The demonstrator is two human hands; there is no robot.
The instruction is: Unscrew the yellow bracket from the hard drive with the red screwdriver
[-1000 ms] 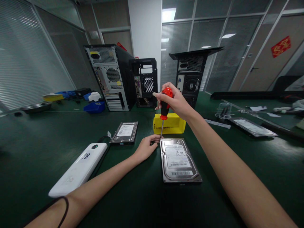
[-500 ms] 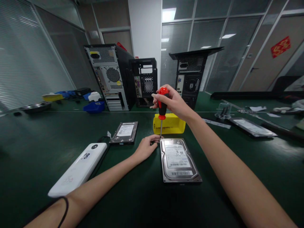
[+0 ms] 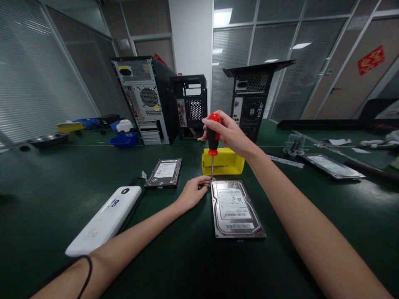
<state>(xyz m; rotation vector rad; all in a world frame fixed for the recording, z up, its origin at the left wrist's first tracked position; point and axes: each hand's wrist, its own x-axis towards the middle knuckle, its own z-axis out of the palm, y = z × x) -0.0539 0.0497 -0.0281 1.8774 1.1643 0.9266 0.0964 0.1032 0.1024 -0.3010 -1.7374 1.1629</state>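
Observation:
A silver hard drive (image 3: pixel 234 209) with white labels lies flat on the green table in front of me. My right hand (image 3: pixel 225 129) is wrapped round the red and black handle of a screwdriver (image 3: pixel 213 141). The screwdriver stands upright, its tip at the drive's far left corner; the exact contact is too small to make out. At that same corner, the bent fingers of my left hand (image 3: pixel 195 190) press against the drive's edge, close beside the shaft. Just behind the drive stands a yellow bin (image 3: pixel 227 164).
Another hard drive (image 3: pixel 164 173) lies left of centre, and a third (image 3: pixel 332 166) at the right. Nearer me is a white power bank (image 3: pixel 104 220) with a black cable. Computer cases (image 3: pixel 140 99) line the back. A clear cup (image 3: pixel 294 144) and a blue bin (image 3: pixel 124 140) stand farther off.
Both hands keep their places at the drive's corner. My right fingers have shifted slightly on the screwdriver handle. The whole view has moved a little.

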